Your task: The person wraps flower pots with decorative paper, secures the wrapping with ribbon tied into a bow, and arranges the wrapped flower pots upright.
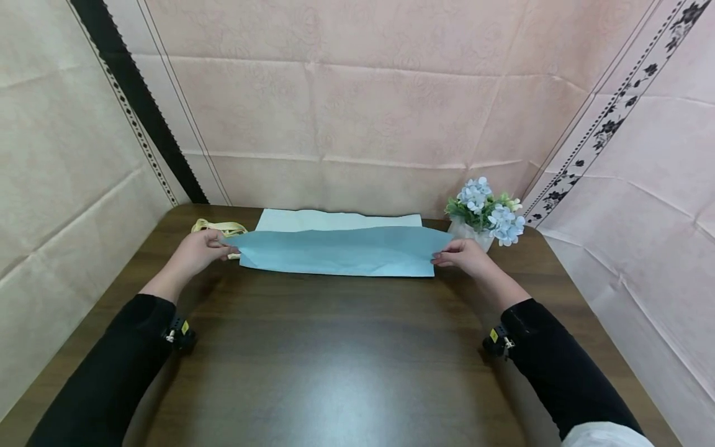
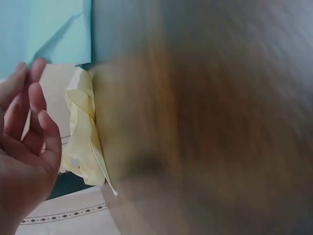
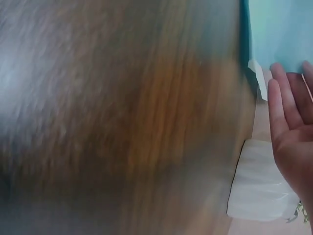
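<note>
A light blue sheet (image 1: 337, 251), like thin paper, stretches between both hands at the far side of the table. My left hand (image 1: 192, 257) pinches its left end between thumb and fingertips. At the opposite end, my right hand (image 1: 469, 256) pinches the right edge. A slanted crease marks the sheet near the left fingers (image 2: 38, 66) in the left wrist view. Behind it lies a paler blue sheet or layer (image 1: 335, 220), its lower part hidden. Beside the left hand is a pale yellow ribbon-like bundle (image 2: 80, 117), partly covered by that hand in the head view.
A white pot (image 1: 468, 231) with blue artificial flowers (image 1: 505, 223) stands just behind the right hand. The brown wooden table (image 1: 335, 347) reaches toward me, and a patterned cloth backdrop (image 1: 357, 124) rises along its far edge. Both wrists carry small black cameras.
</note>
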{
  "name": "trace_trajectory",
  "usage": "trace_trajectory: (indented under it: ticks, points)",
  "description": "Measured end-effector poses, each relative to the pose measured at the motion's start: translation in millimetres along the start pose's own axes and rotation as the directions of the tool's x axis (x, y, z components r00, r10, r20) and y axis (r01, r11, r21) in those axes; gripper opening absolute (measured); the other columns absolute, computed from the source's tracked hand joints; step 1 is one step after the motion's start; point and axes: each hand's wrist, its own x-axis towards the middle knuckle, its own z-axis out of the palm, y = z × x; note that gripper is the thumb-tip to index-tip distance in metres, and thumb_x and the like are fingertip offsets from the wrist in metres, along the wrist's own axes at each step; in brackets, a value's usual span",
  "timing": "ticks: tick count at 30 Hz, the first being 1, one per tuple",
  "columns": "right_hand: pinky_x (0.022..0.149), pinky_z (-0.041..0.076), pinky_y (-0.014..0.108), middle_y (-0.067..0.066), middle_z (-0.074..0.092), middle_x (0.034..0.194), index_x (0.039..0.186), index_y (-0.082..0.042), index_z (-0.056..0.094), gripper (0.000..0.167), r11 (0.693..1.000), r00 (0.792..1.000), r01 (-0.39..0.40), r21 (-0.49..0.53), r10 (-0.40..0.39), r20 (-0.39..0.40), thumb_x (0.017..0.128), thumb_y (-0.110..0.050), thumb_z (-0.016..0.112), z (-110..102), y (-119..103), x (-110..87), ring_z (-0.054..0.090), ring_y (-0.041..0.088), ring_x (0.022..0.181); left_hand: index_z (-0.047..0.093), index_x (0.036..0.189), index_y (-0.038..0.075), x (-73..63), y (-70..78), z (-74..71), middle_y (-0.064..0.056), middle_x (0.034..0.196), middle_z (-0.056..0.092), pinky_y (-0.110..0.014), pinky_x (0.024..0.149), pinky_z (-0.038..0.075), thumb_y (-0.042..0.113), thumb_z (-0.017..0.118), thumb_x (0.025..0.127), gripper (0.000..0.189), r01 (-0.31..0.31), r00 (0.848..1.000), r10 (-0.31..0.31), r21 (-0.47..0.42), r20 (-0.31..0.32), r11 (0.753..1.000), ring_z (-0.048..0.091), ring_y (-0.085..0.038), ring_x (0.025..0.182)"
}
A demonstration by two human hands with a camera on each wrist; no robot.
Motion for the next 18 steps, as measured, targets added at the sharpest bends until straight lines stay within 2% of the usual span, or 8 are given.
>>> trace_trajectory:
  ticks: [5, 11, 13, 18]
  points:
    - [0.092, 0.048, 0.049, 0.025, 0.068, 0.105, 0.114, 0.015, 0.063, 0.027, 0.999, 0.998, 0.047, -0.026, -0.045, 0.051, 0.098, -0.007, 0.057, -1.2, -1.8, -8.5, 0.067, 0.031, 0.1, 0.067, 0.095, -0.002, -4.9, -1.9, -2.8, -0.016, 0.094, 0.072, -0.028, 0.068, 0.049, 0.007, 0.066, 0.094, 0.009, -0.063, 0.998, 0.064, 0.056, -0.006, 0.996, 0.064, -0.013, 0.082]
    - [0.092, 0.048, 0.049, 0.029, 0.066, 0.108, 0.113, 0.011, 0.067, 0.027, 0.996, 0.998, 0.024, -0.082, -0.019, 0.052, 0.096, -0.01, 0.061, -1.2, -4.0, -19.3, 0.062, 0.04, 0.103, 0.069, 0.092, 0.003, -11.8, 0.4, -4.5, -0.014, 0.099, 0.072, -0.028, 0.074, 0.049, 0.004, 0.065, 0.093, 0.004, -0.113, 0.993, 0.11, 0.128, 0.03, 0.985, 0.063, -0.017, 0.09]
    - [0.089, 0.049, 0.044, 0.026, 0.067, 0.11, 0.113, 0.008, 0.068, 0.026, 0.993, 0.999, 0.025, -0.117, -0.019, 0.049, 0.097, -0.01, 0.061, -1.7, -4.7, -23.0, 0.062, 0.036, 0.103, 0.069, 0.092, 0.003, -14.6, 1.6, -4.5, -0.014, 0.099, 0.072, -0.028, 0.074, 0.05, 0.002, 0.065, 0.092, 0.004, -0.133, 0.991, 0.127, 0.13, 0.05, 0.983, 0.063, -0.017, 0.091]
    - [0.083, 0.05, 0.027, 0.013, 0.07, 0.112, 0.11, 0.001, 0.072, 0.021, 0.979, 0.994, 0.085, -0.185, -0.072, 0.076, 0.096, -0.01, 0.063, -2.2, -1.0, -27.3, 0.063, 0.014, 0.103, 0.068, 0.09, 0.006, -20.5, 1.2, -3.7, -0.009, 0.094, 0.071, -0.027, 0.072, 0.05, -0.002, 0.065, 0.09, 0.009, -0.176, 0.983, 0.164, 0.153, 0.088, 0.972, 0.063, -0.013, 0.086]
